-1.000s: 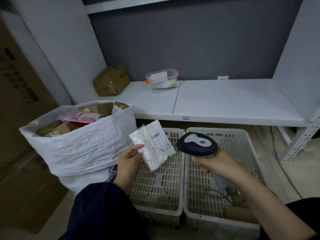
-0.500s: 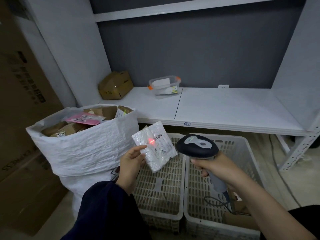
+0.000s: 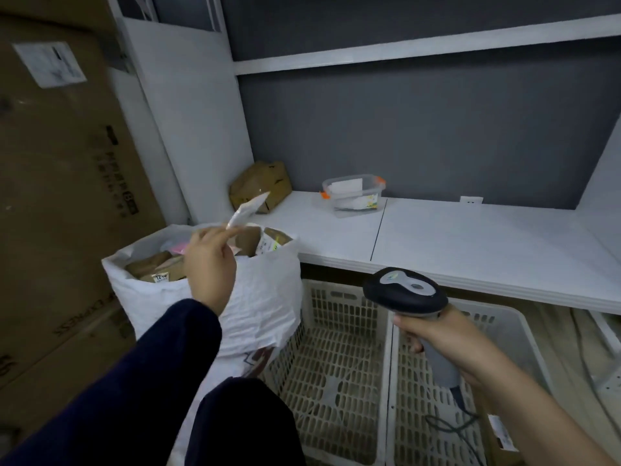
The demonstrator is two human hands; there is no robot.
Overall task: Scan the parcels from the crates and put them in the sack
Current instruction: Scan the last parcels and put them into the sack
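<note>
My left hand (image 3: 210, 260) pinches a small white plastic parcel (image 3: 247, 210) by its lower edge, edge-on above the mouth of the white woven sack (image 3: 262, 297). The sack stands on the floor at the left, filled with several brown and pink parcels. My right hand (image 3: 437, 338) grips the dark barcode scanner (image 3: 403, 290) by its grey handle over two white slotted crates (image 3: 339, 375), its cable trailing down into the right crate (image 3: 504, 317). The left crate shows only its mesh floor.
A white shelf (image 3: 470, 243) runs above the crates, carrying a crumpled brown parcel (image 3: 260, 185) and a clear lidded tub (image 3: 353, 195) with orange clips. Large cardboard boxes (image 3: 60, 183) stand at the left beside the sack. A higher shelf (image 3: 420, 48) spans overhead.
My left hand has carried the white parcel from in front of the scanner leftward and up to above the sack's mouth. The scanner's red light is off the parcel. The view has tilted up.
</note>
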